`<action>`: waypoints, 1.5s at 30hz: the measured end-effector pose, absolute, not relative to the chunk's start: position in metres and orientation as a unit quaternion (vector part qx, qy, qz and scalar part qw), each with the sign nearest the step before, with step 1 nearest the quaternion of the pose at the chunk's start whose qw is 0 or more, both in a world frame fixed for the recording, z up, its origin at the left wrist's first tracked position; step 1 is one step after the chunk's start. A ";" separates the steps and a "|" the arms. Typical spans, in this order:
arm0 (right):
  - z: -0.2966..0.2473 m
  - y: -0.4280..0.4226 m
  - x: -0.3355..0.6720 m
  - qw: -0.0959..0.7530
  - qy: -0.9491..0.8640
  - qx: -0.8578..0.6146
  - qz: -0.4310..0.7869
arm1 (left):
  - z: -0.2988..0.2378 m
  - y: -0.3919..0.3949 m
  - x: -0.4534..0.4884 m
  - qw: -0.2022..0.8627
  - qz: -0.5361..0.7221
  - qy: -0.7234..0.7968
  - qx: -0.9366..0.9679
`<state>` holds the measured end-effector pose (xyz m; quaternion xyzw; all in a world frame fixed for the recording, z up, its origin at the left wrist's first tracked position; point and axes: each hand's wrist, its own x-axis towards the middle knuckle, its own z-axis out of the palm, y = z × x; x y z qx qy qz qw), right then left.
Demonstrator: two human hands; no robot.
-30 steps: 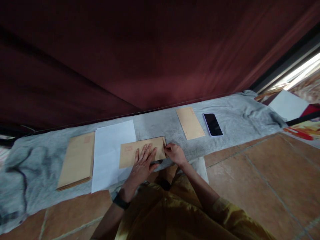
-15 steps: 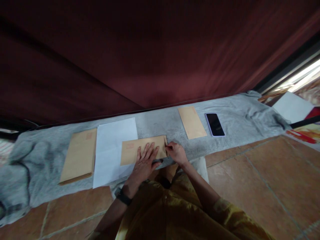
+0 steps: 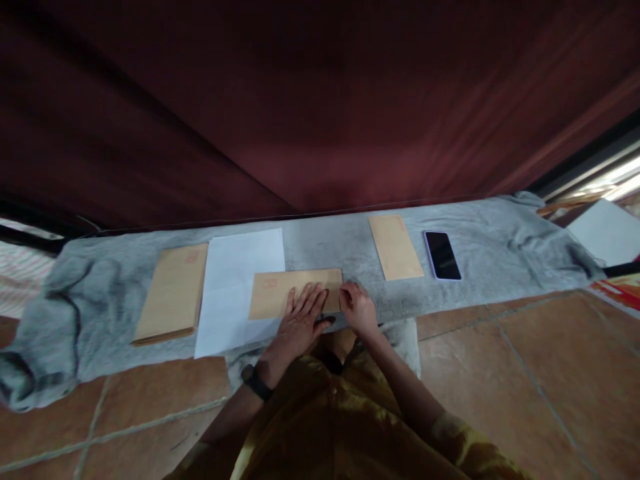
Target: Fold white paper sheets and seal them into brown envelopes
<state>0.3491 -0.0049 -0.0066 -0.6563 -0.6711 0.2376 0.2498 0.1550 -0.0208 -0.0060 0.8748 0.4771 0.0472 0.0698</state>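
Note:
A brown envelope (image 3: 280, 292) lies flat on the grey cloth (image 3: 325, 250) in front of me, partly over a white sheet of paper (image 3: 235, 280). My left hand (image 3: 303, 320) rests flat on the envelope's right half with its fingers stretched out. My right hand (image 3: 357, 308) is at the envelope's right end, fingers curled and pressing on its edge. A dark band sits on my left wrist.
A stack of brown envelopes (image 3: 173, 293) lies left of the white sheet. Another brown envelope (image 3: 395, 247) and a dark phone (image 3: 442, 255) lie to the right. A dark red curtain (image 3: 300, 107) hangs behind. Tiled floor (image 3: 525, 373) is to the right, with white paper (image 3: 605, 230) at the far right.
The view has shifted a little, so everything sits further right. The small flap raised at the envelope's right end now lies flat, with my right hand pressing on that edge.

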 end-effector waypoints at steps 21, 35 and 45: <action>-0.036 -0.040 0.331 0.183 -0.841 -0.499 0.104 | -0.016 -0.042 0.139 0.077 0.085 0.509 0.853; -0.043 -0.040 0.334 0.177 -0.854 -0.486 0.061 | -0.019 -0.040 0.100 0.044 0.095 0.601 0.792; -0.045 -0.043 0.340 0.203 -0.855 -0.473 0.061 | -0.018 -0.039 0.146 0.034 0.104 0.553 0.826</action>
